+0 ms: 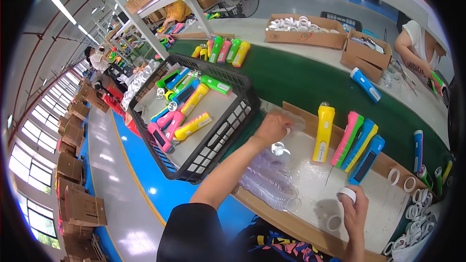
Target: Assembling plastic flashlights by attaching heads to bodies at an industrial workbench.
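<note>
My left hand (273, 129) reaches over the cardboard tray, its fingers closed on a clear plastic disc (297, 122). Below its wrist, rows of stacked clear discs (269, 177) lie along the tray's near left part, with a shiny round piece (280, 151) beside them. In my right hand (355, 211) is a white ring (346, 193), gripped between thumb and fingers. Another white ring (334, 222) lies on the tray just left of this hand. Beyond it are a yellow flashlight (324, 133), a pink and green one (347, 138), and two blue ones, one with yellow (360, 145).
A black plastic crate (221, 138) of colourful flashlights stands left of the tray (264, 216). Several white rings (417, 208) pile up at right. Across the green belt (286, 75) are an open box of white rings (306, 39) and a co-worker (417, 46) holding a green flashlight.
</note>
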The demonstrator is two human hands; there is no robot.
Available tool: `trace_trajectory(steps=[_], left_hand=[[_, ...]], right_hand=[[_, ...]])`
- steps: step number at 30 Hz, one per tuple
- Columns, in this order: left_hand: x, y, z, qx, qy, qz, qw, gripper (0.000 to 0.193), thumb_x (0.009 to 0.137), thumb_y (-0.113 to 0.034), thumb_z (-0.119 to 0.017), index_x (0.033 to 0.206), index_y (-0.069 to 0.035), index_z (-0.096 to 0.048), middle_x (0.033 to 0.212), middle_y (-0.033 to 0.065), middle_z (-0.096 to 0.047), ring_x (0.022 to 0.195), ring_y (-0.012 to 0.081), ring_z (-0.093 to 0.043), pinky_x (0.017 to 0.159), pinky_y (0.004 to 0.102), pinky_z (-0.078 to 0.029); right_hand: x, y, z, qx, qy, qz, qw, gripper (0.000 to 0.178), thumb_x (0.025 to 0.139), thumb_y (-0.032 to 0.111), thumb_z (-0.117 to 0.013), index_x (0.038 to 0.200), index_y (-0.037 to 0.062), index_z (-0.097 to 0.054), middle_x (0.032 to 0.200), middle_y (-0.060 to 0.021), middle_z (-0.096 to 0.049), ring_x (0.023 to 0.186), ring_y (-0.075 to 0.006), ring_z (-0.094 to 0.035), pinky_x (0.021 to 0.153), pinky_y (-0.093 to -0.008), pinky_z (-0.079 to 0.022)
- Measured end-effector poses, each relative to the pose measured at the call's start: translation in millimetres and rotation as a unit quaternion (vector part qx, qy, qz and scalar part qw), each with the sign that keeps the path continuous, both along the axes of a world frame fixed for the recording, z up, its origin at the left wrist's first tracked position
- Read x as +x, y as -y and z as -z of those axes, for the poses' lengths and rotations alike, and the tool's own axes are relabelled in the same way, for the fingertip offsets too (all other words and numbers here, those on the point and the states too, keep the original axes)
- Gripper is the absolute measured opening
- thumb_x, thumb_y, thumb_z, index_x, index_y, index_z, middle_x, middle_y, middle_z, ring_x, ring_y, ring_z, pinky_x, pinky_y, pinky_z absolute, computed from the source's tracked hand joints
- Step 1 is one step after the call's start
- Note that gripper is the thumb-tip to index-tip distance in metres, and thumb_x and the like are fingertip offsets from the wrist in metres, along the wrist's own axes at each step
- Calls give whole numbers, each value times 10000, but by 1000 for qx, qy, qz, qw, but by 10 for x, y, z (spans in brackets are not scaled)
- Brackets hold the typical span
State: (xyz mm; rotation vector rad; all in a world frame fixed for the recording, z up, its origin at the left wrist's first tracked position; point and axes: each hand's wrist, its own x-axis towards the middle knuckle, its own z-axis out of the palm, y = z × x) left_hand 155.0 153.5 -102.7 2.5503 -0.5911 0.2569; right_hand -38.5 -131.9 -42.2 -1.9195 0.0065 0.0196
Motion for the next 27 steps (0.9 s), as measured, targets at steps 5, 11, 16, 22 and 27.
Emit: trace_trajectory(steps=[5, 11, 16, 22, 27], left_hand=[[160, -13, 53, -81, 38, 36, 995, 273, 605, 47, -528, 768, -103, -689, 821, 114, -625, 893, 300, -567, 836, 388, -449], [217, 44, 51, -182, -65, 37, 980, 271, 592, 79, -521, 778, -63, -658, 821, 95, -648, 800, 257, -626, 719, 327, -504], [92, 63, -175, -139, 17, 19, 990, 282, 627, 98, -519, 833, -40, -651, 868, 113, -650, 794, 250, -638, 713, 309, -504], [-754, 847, -682, -348, -384, 23, 855, 93, 801, -9, -636, 893, -5, -650, 767, 40, -623, 647, 99, -571, 560, 239, -468], [-933, 1181, -448, -232, -265, 134, 926, 190, 754, 20, -658, 943, -4, -656, 772, 40, -598, 658, 93, -562, 562, 226, -460]], right_hand=[[159, -255, 286, 401, -100, 49, 910, 187, 949, 174, -429, 917, 16, -525, 844, -72, -562, 746, -167, -586, 679, -306, -492], [293, -264, 475, 635, -233, 70, 734, 159, 907, 182, -495, 941, 29, -479, 1107, -239, -539, 1023, -413, -564, 808, -462, -528], [305, -326, 543, 678, -253, 79, 686, 241, 926, 232, -475, 862, 4, -517, 1131, -232, -534, 1116, -387, -507, 925, -431, -462], [286, -293, 645, 722, -236, 86, 645, 411, 973, 357, -338, 1119, 6, -495, 1112, -196, -558, 1066, -336, -544, 912, -451, -465], [264, -360, 580, 758, -201, 70, 616, 410, 986, 330, -283, 1133, 16, -501, 1136, -146, -561, 1091, -298, -529, 943, -445, -442]])
